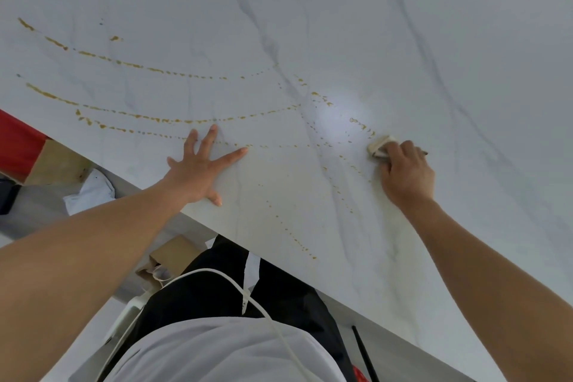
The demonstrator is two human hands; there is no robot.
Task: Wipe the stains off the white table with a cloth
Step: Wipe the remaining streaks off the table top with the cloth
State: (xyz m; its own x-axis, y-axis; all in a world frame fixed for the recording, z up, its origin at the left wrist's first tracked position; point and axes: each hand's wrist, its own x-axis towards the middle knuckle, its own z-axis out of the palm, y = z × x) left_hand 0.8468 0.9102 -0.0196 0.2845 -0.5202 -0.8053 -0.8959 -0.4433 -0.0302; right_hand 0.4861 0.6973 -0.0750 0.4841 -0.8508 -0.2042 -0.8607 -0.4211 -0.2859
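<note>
Tabletop (403, 25): white, grey-veined, glossy; fills most of the frame, its near edge running from the left down to the lower right.
Stains (155, 70): ochre dotted arcs — three long sweeps across the left half, shorter trails fanning toward lower centre, a few specks just beside the cloth.
Cloth (379, 144): small beige folded wad, right of centre, lying on the tabletop; mostly covered by fingers, only its upper-left corner shows.
Right hand (406, 170): fingers curled over the cloth, pressing it down.
Left hand (198, 164): fingers straight and spread, palm flat on the tabletop near its edge, holding nothing.
Handling, judged: cloth light and soft, apt to bunch or skid on the slick surface — best held from above, fingers across its whole back, pressure even.
Progress, judged: most stains unwiped.
Below the edge: dark trousers (217, 288), white cable (201, 270), cardboard box (176, 250).
</note>
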